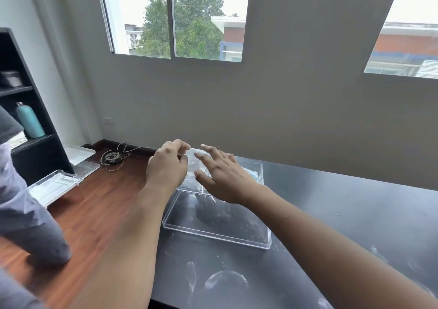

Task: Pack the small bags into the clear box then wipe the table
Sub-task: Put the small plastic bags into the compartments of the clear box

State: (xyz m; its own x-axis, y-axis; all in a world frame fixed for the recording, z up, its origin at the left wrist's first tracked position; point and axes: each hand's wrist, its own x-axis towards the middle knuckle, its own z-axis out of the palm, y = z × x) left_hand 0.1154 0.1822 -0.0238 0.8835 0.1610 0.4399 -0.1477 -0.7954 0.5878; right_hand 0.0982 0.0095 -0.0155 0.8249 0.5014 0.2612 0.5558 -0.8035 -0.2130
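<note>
Right now a small clear bag (193,160) is up in the air between the two hands, over the far part of the clear box (257,166). The left hand (166,166) pinches the bag's left edge with bent fingers and thumb. The right hand (222,178) is spread out with straight fingers beside the bag, and I cannot tell if it touches it. The bag looks thin, soft and very light, so it may flop or slip; I think holding it by an edge or corner with two fingertips is best, and it needs no hard squeeze. It is see-through and blurry, so what is inside is hard to tell. A few more bags (251,173) seem to lie in the far right corner of the box. Nearer sits a flat clear tray (218,235), maybe the lid, just in front of the box, and nothing blocks the way down into the box. Both sit on the black table (343,213), which has white smudges (225,282) that will need wiping. Off to the left, on the wood floor, are white trays (54,185), a coil of wire (113,158), and a black shelf (23,119) holding a teal bottle (29,121).
</note>
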